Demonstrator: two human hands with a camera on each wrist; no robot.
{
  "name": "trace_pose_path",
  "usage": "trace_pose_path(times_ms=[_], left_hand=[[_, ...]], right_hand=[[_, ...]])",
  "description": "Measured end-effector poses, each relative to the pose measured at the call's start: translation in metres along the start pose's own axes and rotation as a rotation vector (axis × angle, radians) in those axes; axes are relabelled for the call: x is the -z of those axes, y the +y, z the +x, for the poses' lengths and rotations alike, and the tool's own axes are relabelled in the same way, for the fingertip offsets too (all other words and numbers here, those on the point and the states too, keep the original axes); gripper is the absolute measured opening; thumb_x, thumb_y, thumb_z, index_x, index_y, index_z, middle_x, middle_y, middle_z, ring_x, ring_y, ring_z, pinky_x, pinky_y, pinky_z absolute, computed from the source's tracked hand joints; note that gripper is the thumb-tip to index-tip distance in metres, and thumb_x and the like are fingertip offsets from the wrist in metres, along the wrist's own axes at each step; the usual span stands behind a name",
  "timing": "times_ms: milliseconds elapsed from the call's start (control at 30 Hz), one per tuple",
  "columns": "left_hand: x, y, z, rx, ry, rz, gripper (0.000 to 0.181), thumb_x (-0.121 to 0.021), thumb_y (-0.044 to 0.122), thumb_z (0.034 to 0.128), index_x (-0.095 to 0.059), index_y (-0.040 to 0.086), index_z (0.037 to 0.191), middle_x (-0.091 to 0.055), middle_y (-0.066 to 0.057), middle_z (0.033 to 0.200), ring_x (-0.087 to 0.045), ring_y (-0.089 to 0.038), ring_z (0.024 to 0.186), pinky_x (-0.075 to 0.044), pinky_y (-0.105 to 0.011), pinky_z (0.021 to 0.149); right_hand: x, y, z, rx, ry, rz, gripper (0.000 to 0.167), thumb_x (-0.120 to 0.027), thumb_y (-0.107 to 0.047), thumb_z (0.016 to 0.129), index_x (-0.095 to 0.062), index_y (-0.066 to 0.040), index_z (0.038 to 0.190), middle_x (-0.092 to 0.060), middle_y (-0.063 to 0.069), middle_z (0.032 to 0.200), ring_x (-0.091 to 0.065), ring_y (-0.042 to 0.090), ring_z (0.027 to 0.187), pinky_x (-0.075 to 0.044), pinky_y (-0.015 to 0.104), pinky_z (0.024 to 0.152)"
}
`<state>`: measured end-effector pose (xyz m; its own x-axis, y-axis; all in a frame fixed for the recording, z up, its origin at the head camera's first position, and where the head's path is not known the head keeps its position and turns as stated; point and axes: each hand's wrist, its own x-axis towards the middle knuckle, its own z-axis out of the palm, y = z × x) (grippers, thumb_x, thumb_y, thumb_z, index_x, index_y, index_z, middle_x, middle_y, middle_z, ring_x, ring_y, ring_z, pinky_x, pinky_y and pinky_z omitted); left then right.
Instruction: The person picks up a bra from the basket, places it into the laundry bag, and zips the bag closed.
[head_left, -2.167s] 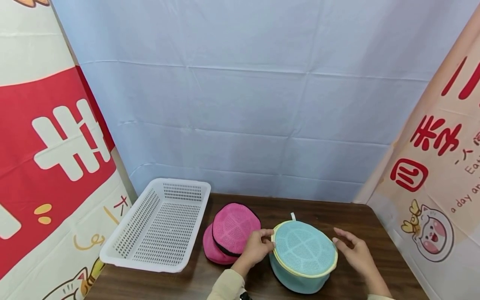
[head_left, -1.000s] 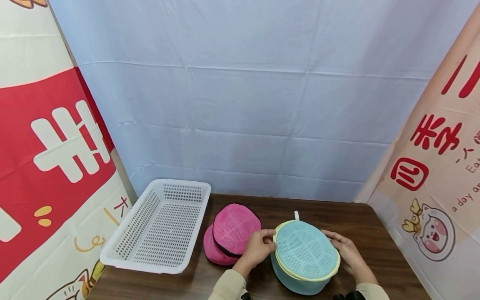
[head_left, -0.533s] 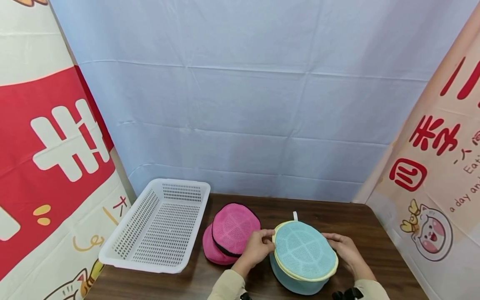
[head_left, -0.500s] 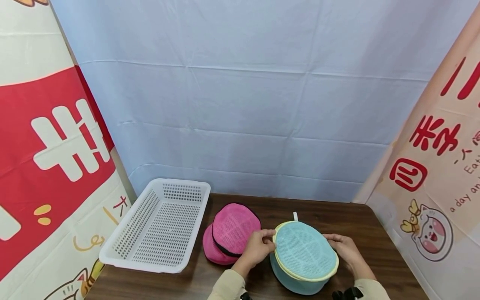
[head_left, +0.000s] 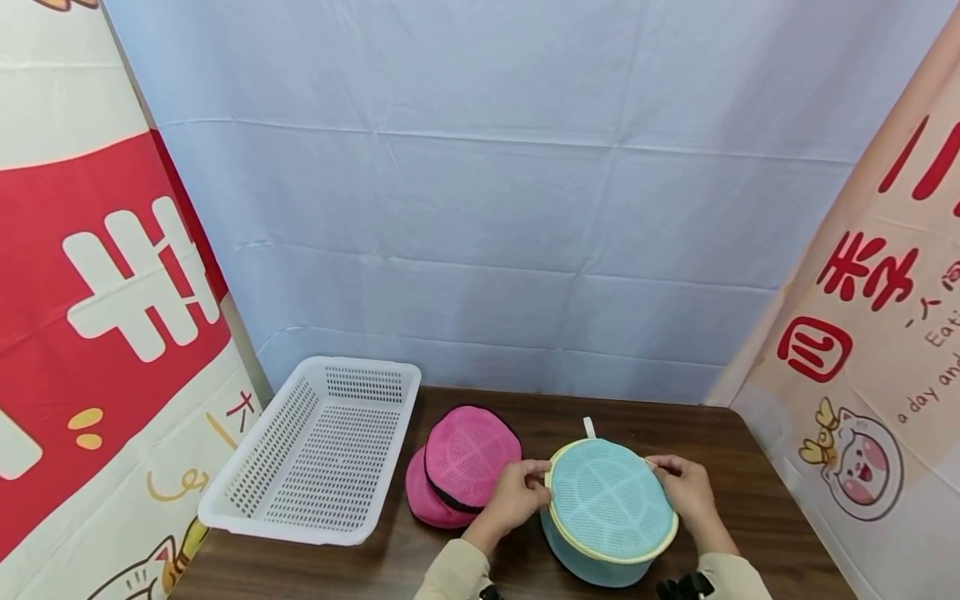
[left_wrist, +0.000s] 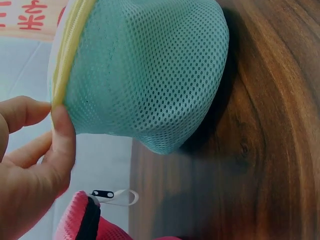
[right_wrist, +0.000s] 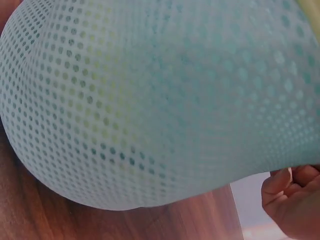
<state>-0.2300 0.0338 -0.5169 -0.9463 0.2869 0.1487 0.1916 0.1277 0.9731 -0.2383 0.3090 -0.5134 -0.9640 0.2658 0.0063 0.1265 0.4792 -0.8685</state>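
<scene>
A round turquoise mesh laundry bag point(head_left: 611, 504) with yellow zipped trim stands on the table, its lid facing up. My left hand point(head_left: 516, 498) pinches the yellow rim at the bag's left side; the left wrist view shows thumb and finger on the trim point(left_wrist: 70, 55). At the far right of the rim, my right hand point(head_left: 686, 496) has curled fingers at the edge. In the right wrist view that right hand point(right_wrist: 295, 200) grips the bag's edge, its fingertips partly hidden by the mesh point(right_wrist: 125, 110). A white tab point(head_left: 588, 427) sticks up behind the bag.
A pink mesh laundry bag point(head_left: 468, 458) with black trim lies just left of my left hand. Farther left is a white plastic basket point(head_left: 386, 467) with slotted walls. The brown wooden table point(head_left: 675, 425) ends at a blue cloth backdrop point(head_left: 487, 208).
My right hand has come in from the right to the bag's far right rim, and its fingers have curled there. The left hand keeps its pinch. The white tab has shifted slightly.
</scene>
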Motion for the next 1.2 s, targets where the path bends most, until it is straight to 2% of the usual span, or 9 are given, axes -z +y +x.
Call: trace_pose_path(times_ms=[133,300,467,600,700,733,900,1033,1200], left_hand=[[0.002,0.001,0.004,-0.067,0.045,0.162,0.036,-0.063,-0.004,0.0752,-0.061,-0.008,0.111,-0.058,-0.010,0.093,-0.052,-0.012,0.072,-0.045,-0.022,0.061],[0.006,0.006,0.014,-0.101,0.059,0.286,0.034,-0.062,-0.001,0.0777,-0.061,-0.007,0.111,-0.056,-0.015,0.098,-0.051,-0.020,0.077,-0.043,-0.025,0.068],[0.009,0.011,0.025,-0.077,0.031,0.320,0.034,-0.059,0.000,0.0805,-0.061,-0.004,0.114,-0.057,-0.016,0.105,-0.053,-0.018,0.079,-0.045,-0.026,0.069],[0.006,0.012,0.035,-0.023,-0.004,0.333,0.031,-0.059,0.003,0.0831,-0.062,0.000,0.114,-0.058,-0.014,0.108,-0.055,-0.014,0.083,-0.047,-0.027,0.070],[0.001,0.012,0.043,0.003,-0.018,0.369,0.030,-0.060,0.005,0.0841,-0.062,0.002,0.114,-0.059,-0.010,0.107,-0.056,-0.016,0.090,-0.047,-0.029,0.073],[-0.001,0.011,0.045,0.001,-0.015,0.391,0.030,-0.060,0.005,0.0843,-0.063,0.001,0.114,-0.060,-0.010,0.107,-0.056,-0.018,0.093,-0.047,-0.030,0.076],[-0.008,0.010,0.057,0.044,-0.007,0.444,0.030,-0.061,0.011,0.0858,-0.062,0.001,0.114,-0.061,-0.008,0.109,-0.055,-0.021,0.101,-0.046,-0.032,0.079],[-0.011,0.010,0.064,0.118,-0.024,0.430,0.030,-0.061,0.016,0.0874,-0.061,0.002,0.115,-0.061,-0.009,0.105,-0.056,-0.020,0.096,-0.047,-0.031,0.074],[-0.013,0.010,0.068,0.158,-0.028,0.391,0.031,-0.063,0.016,0.0867,-0.061,0.000,0.113,-0.061,-0.006,0.091,-0.057,-0.017,0.083,-0.048,-0.030,0.069]], right_hand=[[-0.003,0.005,0.003,0.081,0.015,0.016,0.024,-0.057,-0.018,0.093,-0.065,0.004,0.100,-0.061,0.012,0.086,-0.053,0.019,0.070,-0.046,0.033,0.055],[-0.011,0.035,0.021,0.174,0.031,0.038,0.029,-0.061,-0.032,0.090,-0.068,-0.004,0.094,-0.063,0.007,0.082,-0.054,0.017,0.069,-0.043,0.045,0.050],[-0.021,0.086,0.052,0.217,0.039,0.022,0.034,-0.060,-0.040,0.089,-0.069,-0.008,0.097,-0.063,0.008,0.088,-0.054,0.020,0.073,-0.044,0.032,0.052],[-0.015,0.049,0.032,0.168,0.028,-0.002,0.036,-0.059,-0.038,0.090,-0.069,-0.006,0.103,-0.063,0.009,0.097,-0.056,0.017,0.079,-0.048,0.033,0.059],[-0.003,-0.007,0.000,0.114,-0.025,0.034,0.035,-0.061,-0.027,0.091,-0.066,0.004,0.106,-0.062,0.016,0.103,-0.056,0.015,0.082,-0.048,0.031,0.063],[-0.002,-0.010,-0.001,0.113,-0.028,0.037,0.032,-0.061,-0.023,0.091,-0.066,0.005,0.106,-0.062,0.017,0.104,-0.056,0.015,0.083,-0.047,0.027,0.065],[0.000,-0.012,0.000,0.112,-0.029,0.037,0.030,-0.063,-0.022,0.090,-0.067,0.004,0.105,-0.063,0.015,0.104,-0.056,0.010,0.082,-0.047,0.025,0.067],[0.002,-0.012,0.001,0.117,-0.029,0.033,0.029,-0.064,-0.021,0.088,-0.068,0.004,0.103,-0.064,0.016,0.103,-0.057,0.010,0.083,-0.047,0.025,0.068],[0.004,-0.013,0.002,0.106,-0.037,0.034,0.031,-0.065,-0.022,0.088,-0.067,0.004,0.104,-0.064,0.016,0.103,-0.058,0.010,0.083,-0.047,0.025,0.067]])
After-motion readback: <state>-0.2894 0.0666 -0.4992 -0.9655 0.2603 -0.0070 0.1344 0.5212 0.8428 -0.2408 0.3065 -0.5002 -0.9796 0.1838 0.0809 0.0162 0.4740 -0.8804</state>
